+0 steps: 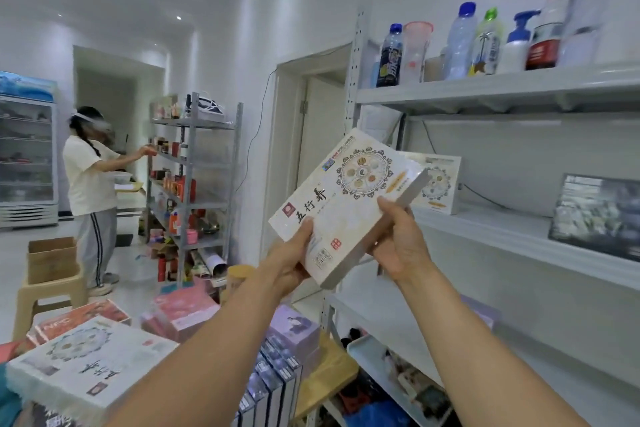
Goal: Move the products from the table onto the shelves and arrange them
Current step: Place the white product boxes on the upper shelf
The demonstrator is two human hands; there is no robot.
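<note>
- A white room: grey metal shelves (519, 94) on your right, bottles along the top board.
- You hold a flat cream box (343, 198) tilted in the air, in front of the middle shelf.
- Your left hand (294, 258) clamps its lower near corner, thumb on the printed face.
- Your right hand (401, 239) grips its grey side edge.
- A matching box (438, 184) stands on the middle shelf just behind.
- Another lies on the table (332, 371) at lower left.
</note>
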